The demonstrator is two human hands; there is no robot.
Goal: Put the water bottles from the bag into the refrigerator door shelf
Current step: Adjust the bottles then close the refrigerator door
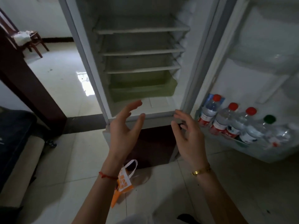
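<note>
Head view: left hand [125,126] and right hand [187,135] hover empty, fingers spread wide, before the open refrigerator [139,65]. 4 capped water bottles [233,123] lean in the door shelf [252,151]. Orange bag [123,183] lies slack on pale floor tiles [64,159]. Recommend checking the bag for remaining bottles, then standing each upright

Home interior, lived-in room. Household refrigerator [139,62] standing open on glossy tiled floor [64,75], wooden chair [32,41] with cloth on it by the far wall, dark wooden door frame [24,81], upholstered furniture [14,143] at left edge.
</note>
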